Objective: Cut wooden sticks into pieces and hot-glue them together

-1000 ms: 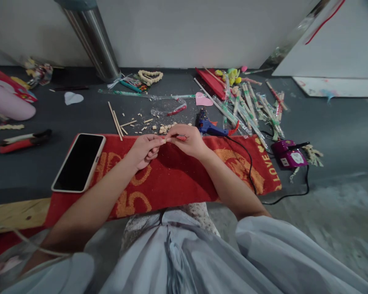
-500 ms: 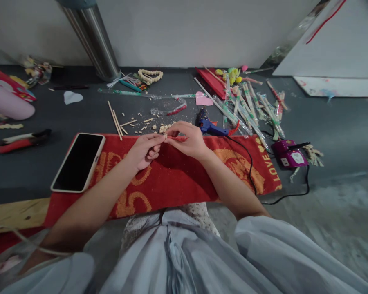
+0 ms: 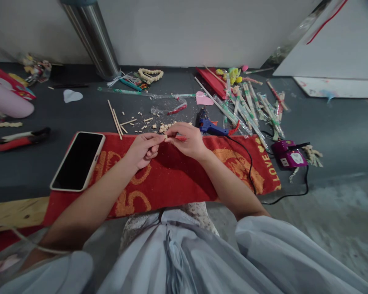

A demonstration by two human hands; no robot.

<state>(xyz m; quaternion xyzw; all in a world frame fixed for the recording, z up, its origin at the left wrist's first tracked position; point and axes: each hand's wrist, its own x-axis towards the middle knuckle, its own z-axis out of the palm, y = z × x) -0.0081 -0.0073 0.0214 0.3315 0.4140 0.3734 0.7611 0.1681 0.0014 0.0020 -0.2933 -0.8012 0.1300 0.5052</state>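
Observation:
Over the red towel (image 3: 171,179), my left hand (image 3: 143,151) and my right hand (image 3: 187,139) meet at their fingertips. Both are closed in a pinch around one tiny pale wooden piece (image 3: 165,137), mostly covered by the fingers. Just beyond them lies a small heap of cut wooden bits (image 3: 164,128), partly hidden by my right hand. Thin wooden sticks (image 3: 115,118) and short cut pieces are scattered left of the heap. A blue glue gun (image 3: 213,127) rests to the right of my right hand, its black cord trailing over the towel.
A phone (image 3: 79,161) lies on the towel's left end, with red-handled pliers (image 3: 21,139) farther left. At the back stand a steel bottle (image 3: 95,41) and a heart-shaped frame (image 3: 151,75). Wrapped chopsticks (image 3: 251,106) and a purple power socket (image 3: 290,154) are on the right.
Both hands stay nearly in the same place, still pinching the tiny piece. The fingers have shifted only slightly, and the view has moved a little.

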